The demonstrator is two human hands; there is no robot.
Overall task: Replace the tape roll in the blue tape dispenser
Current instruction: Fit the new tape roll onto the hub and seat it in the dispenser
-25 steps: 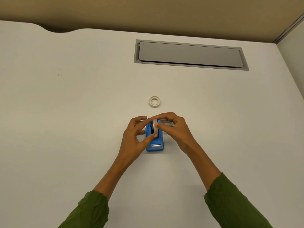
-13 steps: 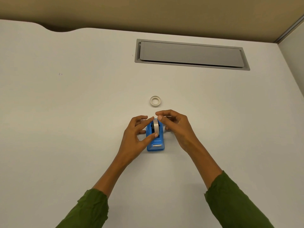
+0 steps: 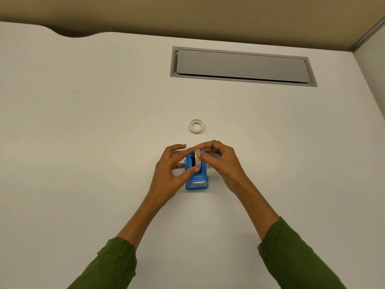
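The blue tape dispenser (image 3: pixel 196 178) stands on the white desk (image 3: pixel 83 163), its metal cutter facing me. A white tape roll (image 3: pixel 197 159) sits upright in its cradle. My left hand (image 3: pixel 168 174) holds the dispenser's left side, thumb pressed against the roll's near edge and forefinger over the top. My right hand (image 3: pixel 223 163) pinches the roll from the right with thumb and forefinger. A second, thinner tape ring (image 3: pixel 196 126) lies flat on the desk just beyond the hands.
A grey cable-tray flap (image 3: pixel 242 66) is set into the desk at the back right. The desk's far edge has a curved cut-out at the back left. A partition wall rises on the right.
The roll has settled lower into the dispenser. My right thumb has shifted onto the roll's side and my left forefinger has stretched across its top.
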